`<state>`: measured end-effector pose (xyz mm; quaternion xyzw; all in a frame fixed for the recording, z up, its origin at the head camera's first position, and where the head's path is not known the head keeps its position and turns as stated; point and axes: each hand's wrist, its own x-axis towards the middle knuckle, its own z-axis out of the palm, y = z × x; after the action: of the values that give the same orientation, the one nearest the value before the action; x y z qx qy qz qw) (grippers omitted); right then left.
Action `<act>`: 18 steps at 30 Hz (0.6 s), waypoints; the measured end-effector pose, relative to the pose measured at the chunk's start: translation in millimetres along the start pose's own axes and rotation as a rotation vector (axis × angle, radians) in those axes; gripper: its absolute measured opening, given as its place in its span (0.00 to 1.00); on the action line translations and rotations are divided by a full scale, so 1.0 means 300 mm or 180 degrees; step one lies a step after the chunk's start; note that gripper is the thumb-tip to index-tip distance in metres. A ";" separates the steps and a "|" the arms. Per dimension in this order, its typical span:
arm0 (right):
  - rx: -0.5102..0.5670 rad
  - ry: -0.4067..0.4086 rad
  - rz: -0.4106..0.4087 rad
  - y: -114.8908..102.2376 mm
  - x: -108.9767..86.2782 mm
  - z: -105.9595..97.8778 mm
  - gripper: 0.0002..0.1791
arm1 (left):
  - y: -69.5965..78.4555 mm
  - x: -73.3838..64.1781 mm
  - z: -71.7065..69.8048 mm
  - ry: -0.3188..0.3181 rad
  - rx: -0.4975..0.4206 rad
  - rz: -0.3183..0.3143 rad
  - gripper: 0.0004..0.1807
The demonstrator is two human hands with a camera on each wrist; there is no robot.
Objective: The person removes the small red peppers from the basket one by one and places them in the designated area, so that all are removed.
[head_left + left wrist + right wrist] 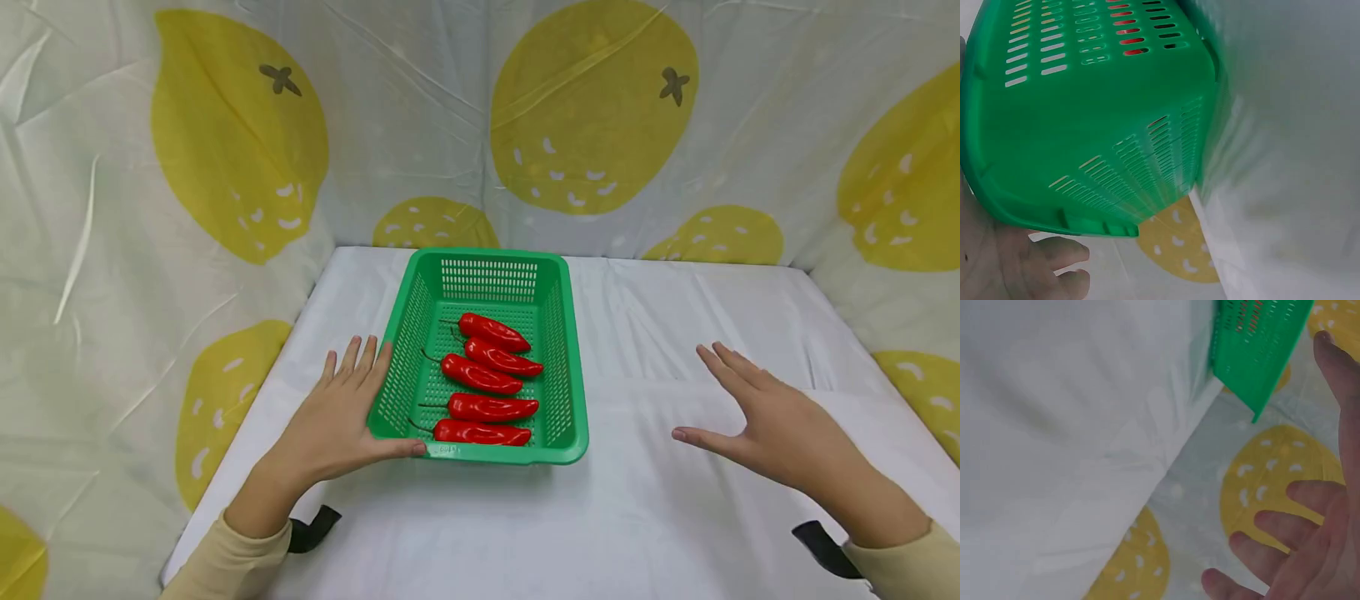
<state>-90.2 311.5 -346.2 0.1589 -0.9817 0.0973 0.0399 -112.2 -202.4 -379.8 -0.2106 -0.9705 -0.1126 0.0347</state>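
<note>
A green plastic basket point(576, 400) with slotted walls stands on the white table. Inside it, several glossy red chili peppers point(492, 407) lie side by side in a column, their thin stems to the left. My left hand point(337, 417) is at the basket's near left corner, fingers straight along the left side and thumb at the front rim. In the left wrist view, that hand lies beside the rim of the basket point(1085, 125). Off to the right of the basket, my right hand point(780, 425) hovers over the table with fingers extended, holding nothing.
White cloth covers the table point(637, 517). Behind and at both sides hangs a pale curtain point(420, 100) printed with yellow lemons. The basket's far end is close to the table's back edge. A black strap point(315, 529) shows at the left wrist, another strap point(825, 550) at the right.
</note>
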 end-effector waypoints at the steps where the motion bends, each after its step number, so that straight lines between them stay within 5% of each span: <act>1: 0.0123 -0.0053 0.0074 -0.009 0.015 -0.007 0.62 | -0.002 -0.001 0.003 -0.0027 -0.0055 -0.0028 0.74; 10: 0.0866 -0.0302 0.0368 -0.117 0.197 -0.037 0.57 | -0.007 -0.011 0.022 -0.0131 -0.0398 -0.0180 0.75; 18: 0.1190 -0.0438 0.0265 -0.225 0.349 -0.027 0.57 | -0.004 -0.008 0.022 -0.0158 -0.0505 -0.0182 0.75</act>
<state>-167.3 218.6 -314.7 0.1290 -0.9527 0.2683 -0.0615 -110.6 -202.8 -386.8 -0.1876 -0.9646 -0.1848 -0.0094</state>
